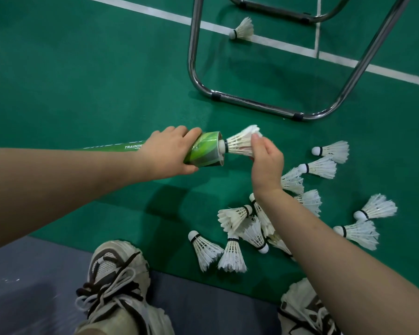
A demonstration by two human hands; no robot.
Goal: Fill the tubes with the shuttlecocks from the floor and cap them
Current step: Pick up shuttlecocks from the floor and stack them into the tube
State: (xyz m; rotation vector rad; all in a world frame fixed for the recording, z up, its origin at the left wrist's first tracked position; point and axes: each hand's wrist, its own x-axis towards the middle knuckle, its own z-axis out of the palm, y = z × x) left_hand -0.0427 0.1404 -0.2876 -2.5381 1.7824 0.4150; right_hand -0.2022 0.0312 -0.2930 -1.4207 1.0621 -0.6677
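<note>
My left hand (169,153) grips a green shuttlecock tube (205,149) near its open mouth and holds it level above the floor, mouth pointing right. My right hand (266,163) pinches the feather skirt of a white shuttlecock (240,141). Its cork tip sits just inside the tube's mouth. Several more white shuttlecocks lie in a loose pile (247,228) on the green floor below my right forearm and to its right (329,151). No cap is visible.
A chrome chair frame (249,102) stands on the green court floor just beyond the tube. One stray shuttlecock (243,29) lies on the white court line behind it. My two sneakers (116,274) rest at the bottom, on the edge of a grey mat.
</note>
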